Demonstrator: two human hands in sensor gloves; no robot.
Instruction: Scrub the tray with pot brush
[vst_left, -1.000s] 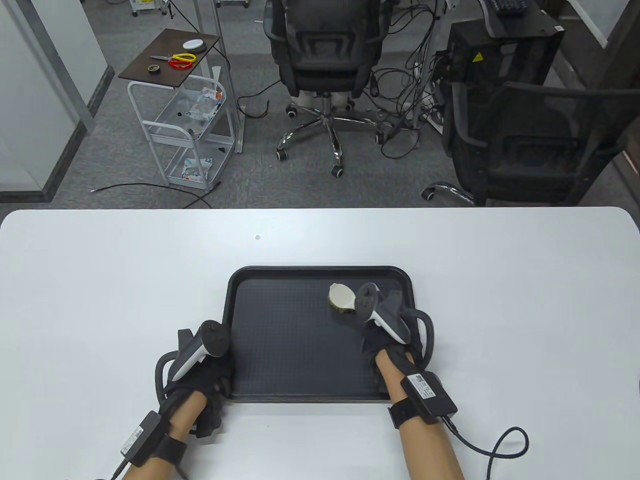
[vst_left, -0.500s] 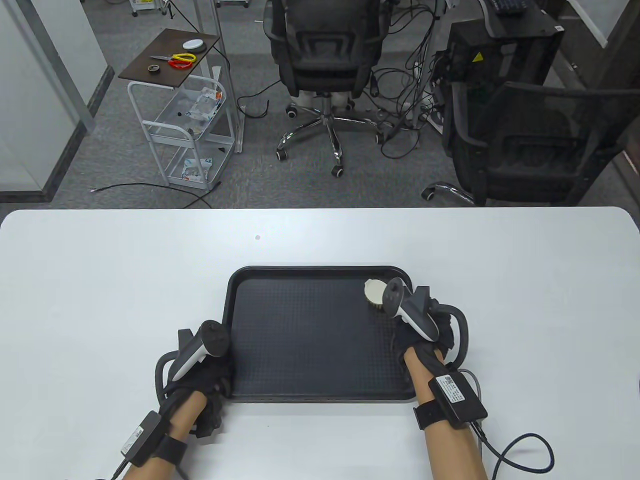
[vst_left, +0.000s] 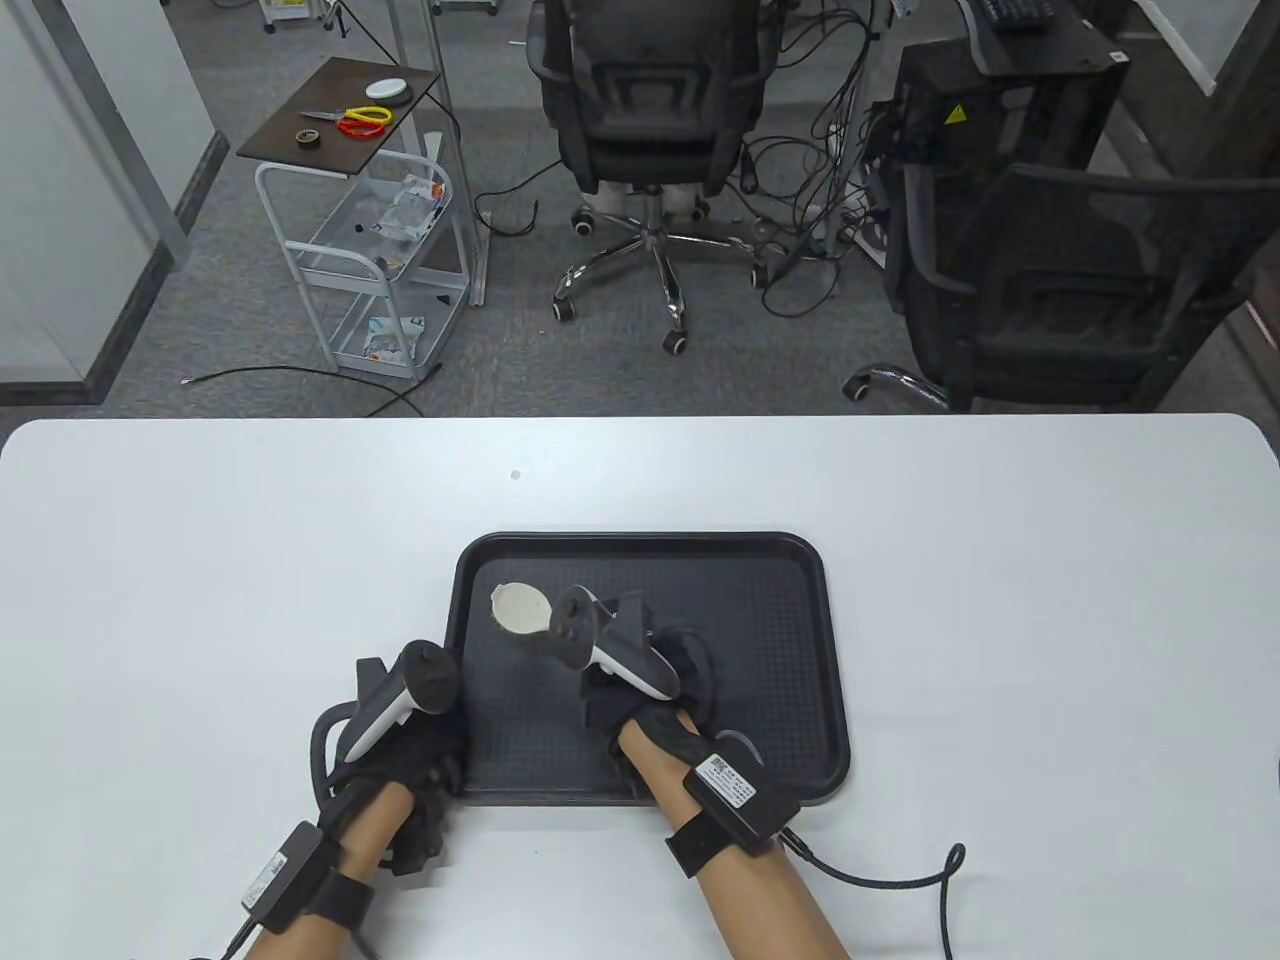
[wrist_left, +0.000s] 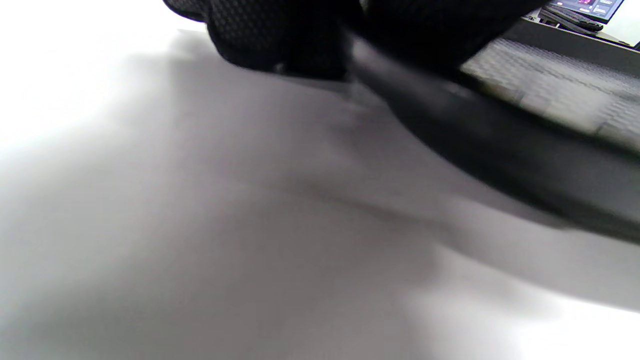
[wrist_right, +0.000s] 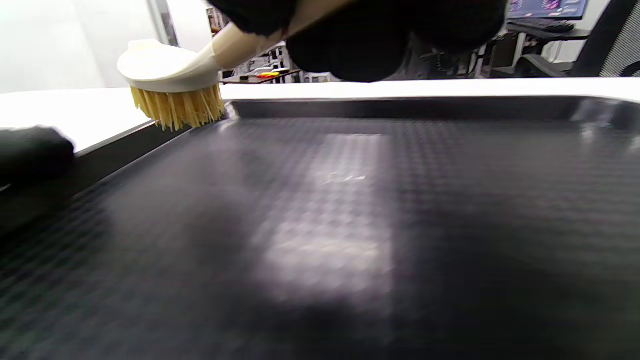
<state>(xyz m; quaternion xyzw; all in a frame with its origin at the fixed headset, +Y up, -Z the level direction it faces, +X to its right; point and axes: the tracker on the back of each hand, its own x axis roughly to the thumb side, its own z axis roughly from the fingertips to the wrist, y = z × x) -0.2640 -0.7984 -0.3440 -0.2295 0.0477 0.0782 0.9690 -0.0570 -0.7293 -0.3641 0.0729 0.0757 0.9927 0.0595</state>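
Observation:
A black textured tray (vst_left: 760, 610) lies on the white table, near its front edge. My right hand (vst_left: 630, 690) grips the handle of a pot brush (vst_left: 520, 607) with a cream head and tan bristles. The bristles touch the tray floor at its far left corner, as the right wrist view shows (wrist_right: 172, 92). My left hand (vst_left: 415, 745) holds the tray's near left corner; the left wrist view shows gloved fingers (wrist_left: 280, 35) on the tray rim (wrist_left: 500, 150).
The white table (vst_left: 1000, 520) stretches wide on both sides of the tray. A cable (vst_left: 900, 880) runs from my right wrist across the table front. Office chairs (vst_left: 650, 110) and a small cart (vst_left: 380, 250) stand on the floor beyond the table.
My right hand has swept the brush from the tray's far right corner across to its far left corner. The left hand and the tray have stayed put.

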